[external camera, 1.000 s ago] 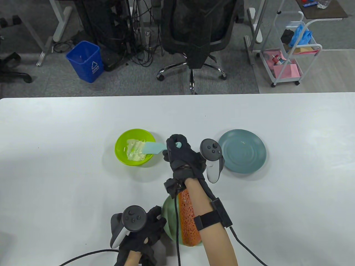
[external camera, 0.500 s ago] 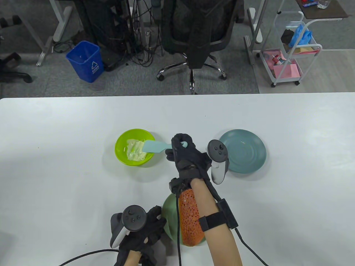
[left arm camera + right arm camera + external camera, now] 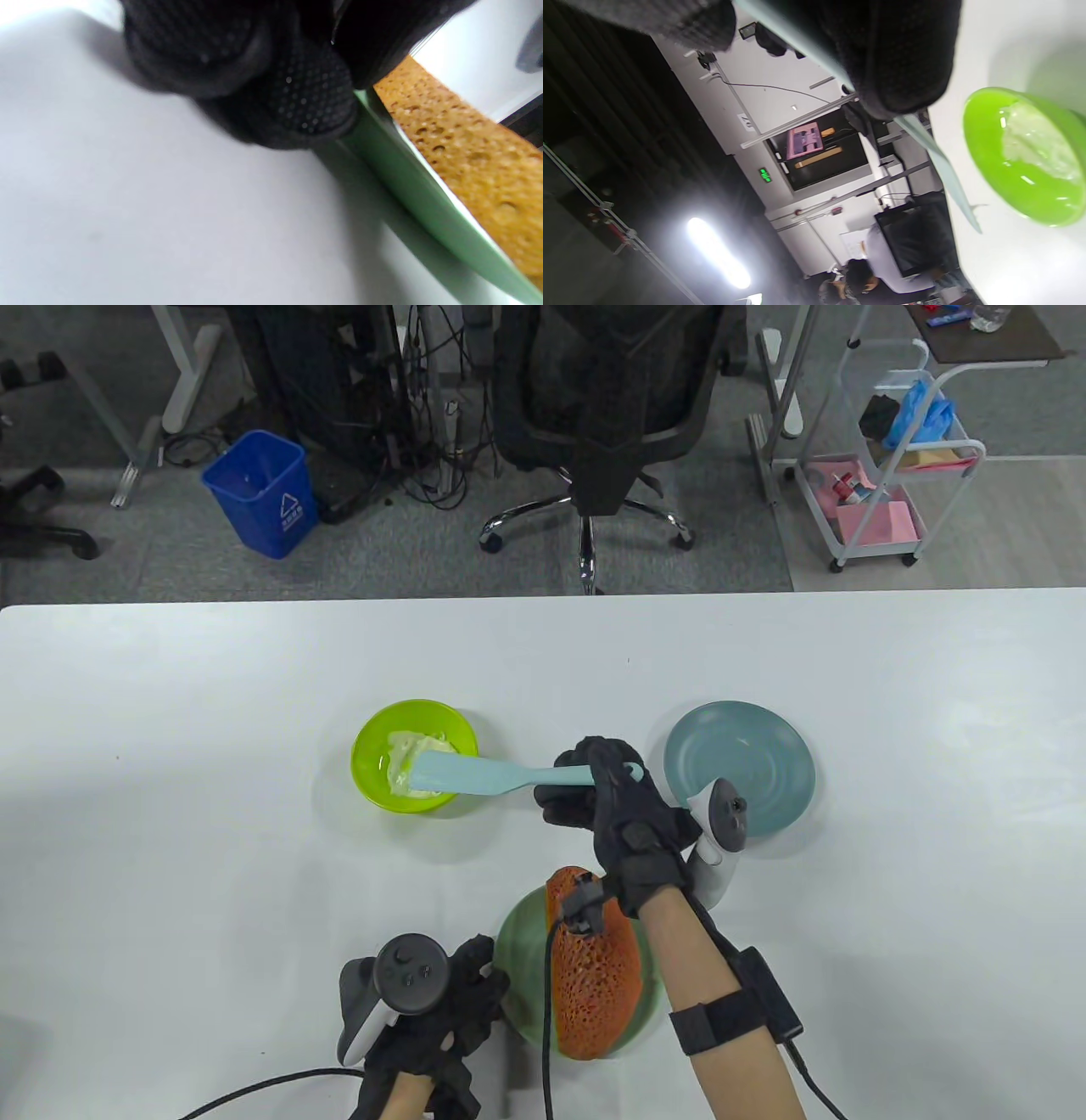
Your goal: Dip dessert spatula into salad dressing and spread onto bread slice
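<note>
Teal spatula (image 3: 475, 774) over dressing bowl (image 3: 372, 740)

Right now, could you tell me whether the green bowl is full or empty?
Partly full. The green bowl holds a pale mound of salad dressing across part of its bottom, with bare green showing beside it.

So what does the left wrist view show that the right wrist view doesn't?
Only the left wrist view: the left hand touching the rim of the pale green plate, with the bread slice lying on it. Only the right wrist view: the spatula blade edge-on beside the green bowl of dressing, plus the room behind. Both share the white table.
</note>
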Demonstrator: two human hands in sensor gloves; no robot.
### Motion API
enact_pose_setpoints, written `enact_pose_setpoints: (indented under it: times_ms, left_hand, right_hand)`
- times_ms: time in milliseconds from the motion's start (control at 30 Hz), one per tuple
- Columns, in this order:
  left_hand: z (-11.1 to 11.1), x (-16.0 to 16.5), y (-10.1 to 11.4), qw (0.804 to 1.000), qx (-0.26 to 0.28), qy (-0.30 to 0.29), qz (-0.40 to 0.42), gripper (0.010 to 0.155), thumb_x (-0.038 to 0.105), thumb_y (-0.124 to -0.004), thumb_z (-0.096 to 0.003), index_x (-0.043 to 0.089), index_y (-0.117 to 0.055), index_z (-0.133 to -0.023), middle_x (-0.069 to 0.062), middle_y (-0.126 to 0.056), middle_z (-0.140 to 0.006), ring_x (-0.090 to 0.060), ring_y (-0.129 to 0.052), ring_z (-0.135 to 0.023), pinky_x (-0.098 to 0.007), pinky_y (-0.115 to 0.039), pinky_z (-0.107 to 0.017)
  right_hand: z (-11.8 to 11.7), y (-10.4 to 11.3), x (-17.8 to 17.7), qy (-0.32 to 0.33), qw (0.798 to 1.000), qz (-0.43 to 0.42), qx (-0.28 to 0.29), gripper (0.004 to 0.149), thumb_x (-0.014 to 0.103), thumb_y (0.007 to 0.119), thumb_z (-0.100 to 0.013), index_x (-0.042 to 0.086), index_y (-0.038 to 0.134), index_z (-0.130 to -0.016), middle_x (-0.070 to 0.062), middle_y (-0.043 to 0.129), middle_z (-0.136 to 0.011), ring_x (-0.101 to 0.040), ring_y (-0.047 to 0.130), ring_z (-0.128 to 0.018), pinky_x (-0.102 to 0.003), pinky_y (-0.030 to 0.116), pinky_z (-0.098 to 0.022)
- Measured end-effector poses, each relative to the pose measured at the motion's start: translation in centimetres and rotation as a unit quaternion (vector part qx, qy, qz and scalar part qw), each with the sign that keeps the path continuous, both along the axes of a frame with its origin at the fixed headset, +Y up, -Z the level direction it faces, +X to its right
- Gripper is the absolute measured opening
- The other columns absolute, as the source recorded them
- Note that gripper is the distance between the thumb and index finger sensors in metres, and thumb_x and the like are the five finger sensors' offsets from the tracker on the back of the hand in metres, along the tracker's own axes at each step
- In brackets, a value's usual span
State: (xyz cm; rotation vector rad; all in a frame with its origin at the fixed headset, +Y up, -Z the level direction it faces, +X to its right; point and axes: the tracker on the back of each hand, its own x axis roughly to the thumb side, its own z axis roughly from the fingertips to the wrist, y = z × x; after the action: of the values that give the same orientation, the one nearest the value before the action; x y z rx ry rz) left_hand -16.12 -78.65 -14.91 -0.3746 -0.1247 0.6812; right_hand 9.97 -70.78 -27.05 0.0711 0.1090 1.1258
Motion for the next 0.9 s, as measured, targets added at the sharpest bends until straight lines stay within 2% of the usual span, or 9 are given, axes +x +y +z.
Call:
enact_pose_setpoints:
  times_ms: [133,267,533,767,900]
  left_hand:
    - [0.0,0.0,0.0,1.000,0.001,0.000,-0.002,0.057,0.041,-0.080,-0.0622,0.006,-0.070,-0.107,0.004,-0.102,-0.062,-0.009,-0.110,-0.033,-0.026,-0.096,-0.025]
    - [0.0,0.1,0.0,1.000,0.002,0.001,-0.003,0.057,0.041,-0.079,-0.0622,0.006,-0.070,-0.107,0.004,-0.102,-0.062,-0.009,-0.110,-0.032,-0.026,-0.096,-0.025]
    - [0.1,0.1,0.0,1.000,0.004,0.001,-0.006,0.057,0.041,-0.079,-0.0622,0.006,-0.070,-0.107,0.004,-0.102,-0.062,-0.009,-0.110,-0.032,-0.026,-0.096,-0.025]
    - [0.1,0.2,0.0,1.000,0.006,0.002,-0.008,0.057,0.041,-0.079,-0.0622,0.006,-0.070,-0.107,0.004,-0.102,-0.062,-0.009,-0.110,-0.032,-0.026,-0.096,-0.025]
    - [0.1,0.2,-0.1,1.000,0.005,0.002,-0.009,0.057,0.041,-0.079,-0.0622,0.006,-0.070,-0.107,0.004,-0.102,-0.062,-0.008,-0.110,-0.033,-0.026,-0.096,-0.026]
  right_hand:
    - [1.5,0.4,3.0,-0.010,1.000,-0.008,0.024,0.051,0.050,0.068,-0.065,0.011,0.060,-0.097,-0.028,0.063,-0.092,-0.049,0.095,-0.061,-0.041,0.089,-0.044]
    - [3.2,-0.1,6.5,-0.019,0.999,-0.030,0.035,0.052,0.053,0.069,-0.064,0.012,0.064,-0.095,-0.027,0.068,-0.090,-0.047,0.097,-0.056,-0.040,0.091,-0.040]
    - [6.2,-3.9,12.5,-0.065,0.996,-0.047,0.029,0.047,0.054,0.070,-0.063,0.014,0.070,-0.089,-0.022,0.077,-0.082,-0.043,0.100,-0.043,-0.037,0.091,-0.030]
    - [6.7,-7.2,14.7,-0.044,0.999,-0.027,0.007,0.046,0.051,0.071,-0.064,0.013,0.069,-0.090,-0.022,0.075,-0.084,-0.045,0.098,-0.045,-0.038,0.089,-0.031]
    - [6.8,-8.0,14.4,-0.056,0.998,-0.025,-0.001,0.045,0.049,0.072,-0.064,0.012,0.070,-0.089,-0.024,0.076,-0.082,-0.046,0.098,-0.042,-0.040,0.089,-0.029]
